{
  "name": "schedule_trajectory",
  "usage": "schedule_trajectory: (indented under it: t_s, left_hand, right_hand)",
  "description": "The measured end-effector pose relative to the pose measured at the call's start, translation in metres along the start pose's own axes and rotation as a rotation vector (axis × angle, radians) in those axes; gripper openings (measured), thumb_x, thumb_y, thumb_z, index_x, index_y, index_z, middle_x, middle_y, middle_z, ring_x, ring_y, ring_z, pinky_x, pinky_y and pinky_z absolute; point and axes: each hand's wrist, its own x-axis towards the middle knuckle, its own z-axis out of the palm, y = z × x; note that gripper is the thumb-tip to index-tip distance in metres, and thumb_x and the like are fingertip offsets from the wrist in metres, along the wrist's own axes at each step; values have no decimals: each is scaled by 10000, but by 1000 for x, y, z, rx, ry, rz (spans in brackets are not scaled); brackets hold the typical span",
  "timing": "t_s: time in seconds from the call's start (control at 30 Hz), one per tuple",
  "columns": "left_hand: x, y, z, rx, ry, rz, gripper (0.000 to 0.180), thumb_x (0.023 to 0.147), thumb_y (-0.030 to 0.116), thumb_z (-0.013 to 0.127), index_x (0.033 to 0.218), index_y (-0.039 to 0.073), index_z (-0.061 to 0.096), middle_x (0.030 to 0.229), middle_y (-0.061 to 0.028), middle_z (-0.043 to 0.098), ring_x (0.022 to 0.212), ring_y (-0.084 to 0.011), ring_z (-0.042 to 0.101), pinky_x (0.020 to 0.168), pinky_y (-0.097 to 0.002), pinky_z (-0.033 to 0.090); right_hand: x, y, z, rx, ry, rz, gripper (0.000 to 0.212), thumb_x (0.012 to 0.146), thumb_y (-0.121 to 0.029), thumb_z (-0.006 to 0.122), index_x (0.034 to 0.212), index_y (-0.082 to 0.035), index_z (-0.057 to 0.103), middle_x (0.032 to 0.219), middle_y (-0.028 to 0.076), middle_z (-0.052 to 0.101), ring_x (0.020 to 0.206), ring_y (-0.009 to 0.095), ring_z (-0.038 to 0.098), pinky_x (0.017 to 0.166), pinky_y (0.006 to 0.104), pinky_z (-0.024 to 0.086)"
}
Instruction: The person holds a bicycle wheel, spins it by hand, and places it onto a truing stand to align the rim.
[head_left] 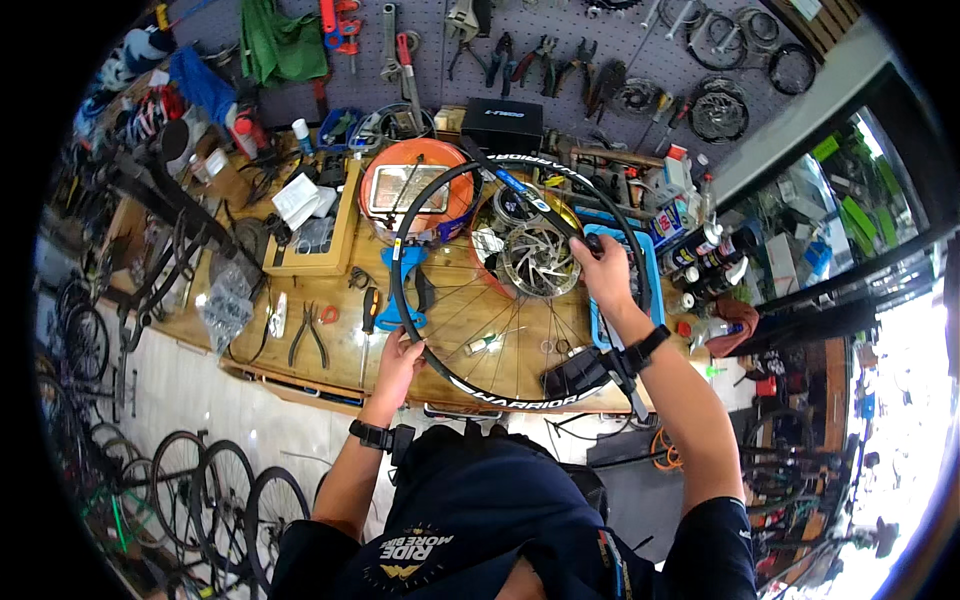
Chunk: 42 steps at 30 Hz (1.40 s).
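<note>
A black bicycle wheel (402, 285) with white lettering on its rim is held up over the wooden workbench. My left hand (399, 362) is closed on the rim at its near left side. At the wheel's right half, my right hand (603, 272) is closed round a dark bar (538, 203) with a blue label, which slants across the wheel. Where the bar ends, and whether it is fixed to the wheel, I cannot tell. A silver disc brake rotor (540, 260) shows behind the spokes, near the middle of the wheel.
Left of the wheel lie pliers (308, 337), a screwdriver (369, 312) and a blue tool (403, 290). An orange round container (418, 158) stands behind. Bottles (697, 243) and a light-blue tray (655, 262) are at the right. Several bicycle wheels (222, 490) stand on the floor, lower left.
</note>
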Motion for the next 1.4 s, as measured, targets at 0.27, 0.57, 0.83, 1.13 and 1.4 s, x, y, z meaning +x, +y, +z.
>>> schedule_trajectory:
  t_s: [0.27,0.57,0.83,1.13,1.4]
  left_hand:
    - [-11,-27,3,192,65,53,604,906,110,689,1418,31,378,1077,-84,642,949,-167,643,789,-306,526]
    - [2,-35,-3,189,-35,3,526,878,84,719,1314,30,430,1096,-88,614,940,-175,641,799,-318,549]
    - [8,-30,-14,174,-118,-17,504,884,56,714,1282,23,407,1074,-90,608,929,-175,646,802,-314,552]
    - [13,-26,-21,119,-188,-17,498,873,52,729,1253,15,409,1068,-88,616,929,-172,643,810,-299,535]
    - [10,-13,-20,196,-220,-11,476,882,107,743,1200,-12,410,1059,-122,621,950,-180,621,840,-321,509]
  right_hand:
    - [26,17,38,60,-127,38,392,869,-295,744,872,67,593,755,156,638,640,256,572,623,396,457]
    - [25,46,48,-119,-55,-73,383,891,-287,724,930,74,602,768,169,648,653,295,592,637,390,481]
    - [7,25,48,-121,-2,-11,355,915,-262,707,978,70,598,781,133,668,667,191,619,626,336,489]
    - [22,36,62,-161,46,-61,370,918,-281,698,964,75,606,781,161,662,673,246,638,635,369,495]
    - [15,41,62,-208,66,-39,361,929,-291,679,954,62,605,803,186,659,700,279,636,654,380,487]
